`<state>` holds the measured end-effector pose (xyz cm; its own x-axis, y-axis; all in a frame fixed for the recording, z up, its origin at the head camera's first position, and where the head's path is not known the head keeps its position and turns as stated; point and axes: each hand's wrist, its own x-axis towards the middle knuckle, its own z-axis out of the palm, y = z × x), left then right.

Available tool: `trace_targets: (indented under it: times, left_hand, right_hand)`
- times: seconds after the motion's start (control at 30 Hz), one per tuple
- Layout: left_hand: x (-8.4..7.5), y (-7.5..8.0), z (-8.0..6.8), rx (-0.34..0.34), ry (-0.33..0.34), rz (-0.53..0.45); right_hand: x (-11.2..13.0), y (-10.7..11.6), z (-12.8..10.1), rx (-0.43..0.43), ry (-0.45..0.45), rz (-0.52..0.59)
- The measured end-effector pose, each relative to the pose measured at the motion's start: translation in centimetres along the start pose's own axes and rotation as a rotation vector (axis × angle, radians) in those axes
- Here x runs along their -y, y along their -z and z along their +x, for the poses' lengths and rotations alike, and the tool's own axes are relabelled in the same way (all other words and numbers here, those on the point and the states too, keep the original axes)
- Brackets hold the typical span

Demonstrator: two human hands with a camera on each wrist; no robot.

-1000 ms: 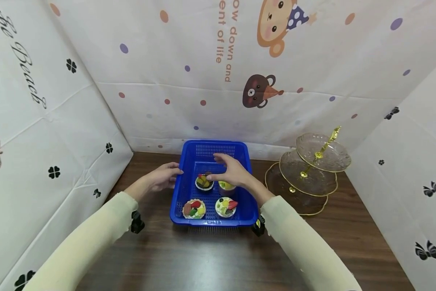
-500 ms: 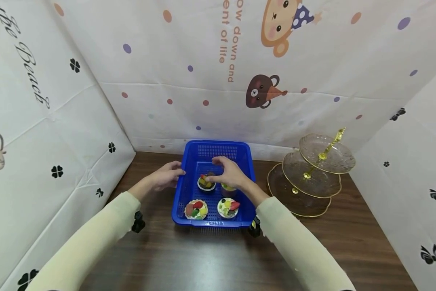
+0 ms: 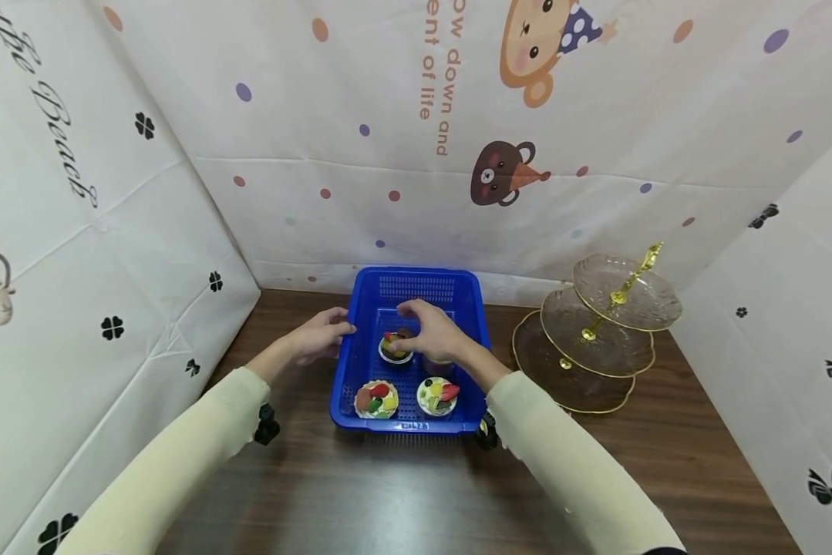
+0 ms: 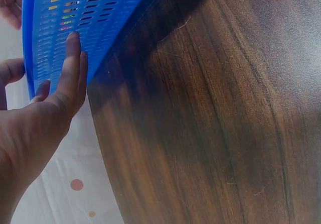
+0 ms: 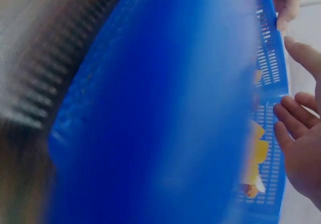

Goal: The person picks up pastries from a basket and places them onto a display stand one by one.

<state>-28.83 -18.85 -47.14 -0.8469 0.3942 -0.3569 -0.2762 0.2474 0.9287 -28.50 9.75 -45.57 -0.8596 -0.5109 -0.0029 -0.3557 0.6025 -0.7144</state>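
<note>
A blue perforated plastic basket (image 3: pixel 410 424) holds several small fruit-topped cakes. My left hand (image 3: pixel 314 337) is at its left side; in the left wrist view its fingers (image 4: pixel 70 71) lie fairly straight along the outer wall. Over the basket, my right hand (image 3: pixel 432 333) reaches down, thumb and fingers apart. Its thumb tip overlaps a dark fruit tart (image 3: pixel 393 356) in a pale cup; contact is unclear. Below the palm, a round cup cake (image 3: pixel 438 365) is partly hidden. Nearer me sit a fruit tart (image 3: pixel 376 399) and a white-topped cake with red fruit (image 3: pixel 437 396).
A three-tier glass cake stand (image 3: pixel 596 331) with gold rims and a gold handle stands right of the basket. The brown wooden table (image 3: pixel 360 493) is bordered by printed white cloth walls (image 3: pixel 304 216) at the back and both sides.
The head view has shifted slightly. My right hand has dipped a little, and its thumb now covers more of the dark tart. The left hand has stayed at the basket's side.
</note>
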Motion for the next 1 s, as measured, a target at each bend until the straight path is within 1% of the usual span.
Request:
trace_targets:
  times: [0.17,0.27,0.53,0.73,0.83,1.0]
  left_hand:
    - [0.0,0.1,-0.1,-0.003,-0.001,0.014]
    - [0.0,0.2,-0.1,-0.004,-0.003,0.010]
    - [0.0,0.1,-0.1,-0.009,-0.003,0.000]
    - [-0.1,0.0,-0.1,-0.001,-0.010,0.001]
    - [-0.2,-0.1,-0.1,-0.010,-0.006,0.005]
    - [-0.3,-0.2,-0.3,-0.011,-0.004,0.007]
  right_hand:
    - [0.1,0.5,0.3,0.037,0.023,-0.067]
    - [-0.1,0.5,0.4,0.061,0.018,-0.110]
    - [0.1,0.0,0.5,0.111,0.016,-0.156]
    - [-0.3,-0.7,0.6,0.111,0.009,-0.150]
    - [-0.5,-1.0,0.7,0.105,0.004,-0.118]
    - [-0.9,-1.0,0.8,0.100,-0.041,-0.058]
